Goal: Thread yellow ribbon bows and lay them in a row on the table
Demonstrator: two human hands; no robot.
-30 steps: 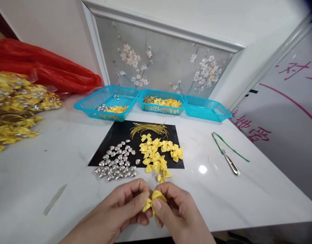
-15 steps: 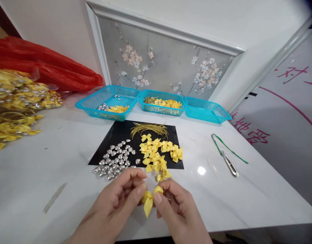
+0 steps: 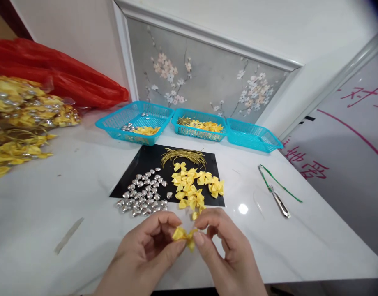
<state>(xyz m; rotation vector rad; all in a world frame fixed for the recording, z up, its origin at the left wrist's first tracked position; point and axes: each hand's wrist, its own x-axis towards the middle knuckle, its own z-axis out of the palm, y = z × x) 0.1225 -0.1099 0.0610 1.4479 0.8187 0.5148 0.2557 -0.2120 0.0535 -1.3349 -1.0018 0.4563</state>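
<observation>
Between my two hands is a yellow ribbon bow, held above the near part of the table. My left hand pinches its left loop between thumb and fingers. The thumb and forefinger of my right hand close on its right side and hide part of it. Just beyond my fingers lie several loose yellow bows and, to their left, a heap of silver heart-shaped beads. A bundle of gold cords rests at the far side of the black mat.
Three blue plastic baskets stand along the back: the left basket and middle basket hold parts, the right basket shows none. Bagged yellow bows and red plastic lie left. A thread snipper with green cord lies right.
The bow has turned between my fingers: its pointed tail hung toward me before and now is mostly out of sight. Both hands sit slightly farther right in view, and the view has shifted a little.
</observation>
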